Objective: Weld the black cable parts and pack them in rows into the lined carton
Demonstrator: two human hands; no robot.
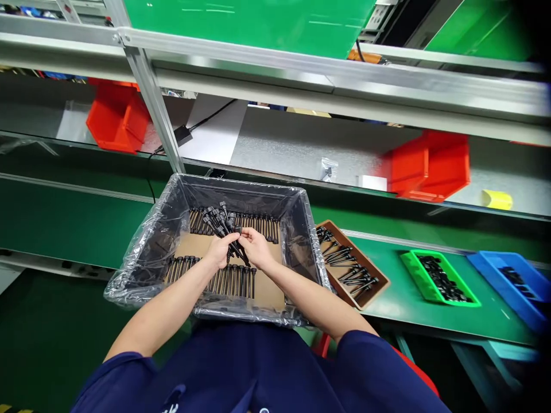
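Observation:
My left hand [220, 250] is closed around a bundle of slim black rods with thick knobbed heads [218, 219], the heads pointing up and away from me. Right beside it, my right hand [255, 248] pinches one black rod at the edge of the same bundle; its fingertips meet the left thumb. Both hands are over a dark grey crate [243, 182] lined with clear plastic. Inside, similar rods lie side by side in a far row [258, 226] and a near row [232, 282], on brown cardboard [269, 291]. My hands and forearms hide part of both rows.
Right of the crate, a brown tray [381, 281] holds more rods in small groups. Further right are a green bin [465, 289] of small black parts and a blue bin [534, 275]. Red bins [450, 166] stand on the shelf behind, under a metal frame [275, 49].

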